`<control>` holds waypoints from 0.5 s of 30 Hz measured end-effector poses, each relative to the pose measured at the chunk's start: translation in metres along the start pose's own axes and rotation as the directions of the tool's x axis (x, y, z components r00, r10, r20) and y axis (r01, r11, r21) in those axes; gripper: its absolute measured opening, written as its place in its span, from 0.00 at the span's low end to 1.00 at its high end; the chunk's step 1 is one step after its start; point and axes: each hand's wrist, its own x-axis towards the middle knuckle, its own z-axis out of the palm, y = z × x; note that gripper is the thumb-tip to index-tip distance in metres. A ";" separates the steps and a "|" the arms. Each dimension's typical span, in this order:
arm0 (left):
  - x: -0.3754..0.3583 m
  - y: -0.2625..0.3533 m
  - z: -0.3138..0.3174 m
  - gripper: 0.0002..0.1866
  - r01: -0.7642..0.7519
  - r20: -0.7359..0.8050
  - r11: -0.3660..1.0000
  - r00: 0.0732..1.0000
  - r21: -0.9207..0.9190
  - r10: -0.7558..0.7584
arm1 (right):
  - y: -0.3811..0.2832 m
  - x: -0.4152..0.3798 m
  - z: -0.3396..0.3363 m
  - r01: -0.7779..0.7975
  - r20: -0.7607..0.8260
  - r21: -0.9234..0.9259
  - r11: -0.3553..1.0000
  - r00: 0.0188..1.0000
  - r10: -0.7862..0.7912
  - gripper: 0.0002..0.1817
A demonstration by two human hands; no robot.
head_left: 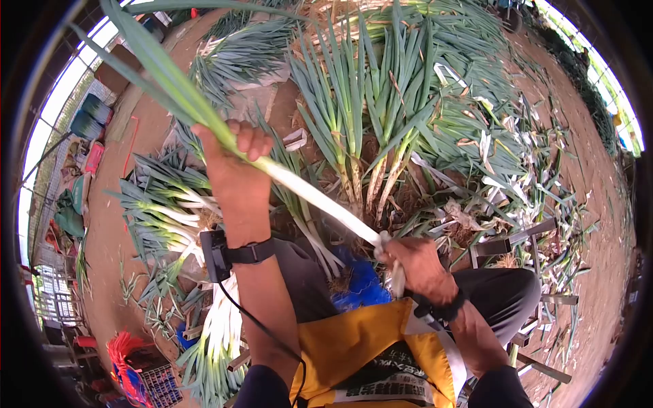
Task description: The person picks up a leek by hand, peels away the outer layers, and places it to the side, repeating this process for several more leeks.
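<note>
While the left hand (232,163) wraps around the green onion (309,193) where white meets green, the right hand (418,265) grasps its lower end. I see the stalk slanting beyond the yellow apron (350,334), near upright leafy onions (348,115).

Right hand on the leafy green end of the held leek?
No, the right hand is at the pale end of the leek, while its green leaves extend beyond the left hand.

A long leek (292,182) is held aslant, green leaves (169,71) uppermost, its white shank (326,205) (smooth and straight) sloping down.
</note>
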 end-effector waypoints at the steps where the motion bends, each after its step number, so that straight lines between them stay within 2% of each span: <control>1: 0.003 0.006 0.000 0.27 -0.017 0.014 1.000 1.000 0.004 0.017 | 0.032 -0.015 0.011 -0.076 0.045 -0.051 0.996 0.996 0.079 0.07; 3: 0.005 0.010 -0.008 0.26 -0.076 0.065 0.996 0.995 0.042 0.074 | 0.113 -0.069 0.054 -0.204 0.111 -0.162 0.965 0.968 0.223 0.09; 4: 0.004 0.012 -0.006 0.26 -0.092 0.061 0.995 0.994 0.049 0.089 | 0.121 -0.079 0.057 -0.209 0.116 -0.251 0.945 0.963 0.244 0.10; 6: 0.003 0.016 -0.003 0.27 -0.110 0.094 0.992 0.990 0.065 0.104 | 0.116 -0.088 0.062 -0.229 0.124 -0.409 0.883 0.945 0.303 0.13; 9: 0.006 0.017 -0.008 0.28 -0.140 0.065 0.986 0.989 0.096 0.134 | 0.087 -0.056 0.052 -0.272 0.158 -0.358 0.893 0.925 0.345 0.13; 10: 0.007 0.017 -0.005 0.28 -0.155 0.033 0.982 0.988 0.110 0.152 | 0.139 -0.098 0.076 0.103 0.295 -0.775 0.624 0.932 0.212 0.11; 11: 0.006 0.017 -0.003 0.28 -0.173 0.004 0.977 0.985 0.124 0.174 | 0.191 -0.138 0.101 0.413 0.421 -0.905 0.100 0.904 0.072 0.10; 12: 0.007 0.016 -0.002 0.29 -0.191 -0.030 0.972 0.980 0.139 0.197 | 0.207 -0.141 0.097 0.248 0.339 -0.790 0.561 0.939 0.062 0.09; 13: 0.010 0.015 0.000 0.29 -0.216 -0.034 0.966 0.974 0.145 0.223 | 0.222 -0.141 0.088 0.048 0.271 -0.461 0.886 0.959 0.089 0.08; 14: 0.009 0.014 0.000 0.29 -0.232 -0.051 0.960 0.969 0.157 0.243 | 0.240 -0.140 0.073 0.116 0.158 -0.910 0.397 0.985 0.075 0.05; 15: 0.006 0.014 -0.002 0.29 -0.239 -0.070 0.955 0.965 0.174 0.254 | 0.242 -0.126 0.035 -0.011 0.071 -0.901 0.434 0.982 0.173 0.04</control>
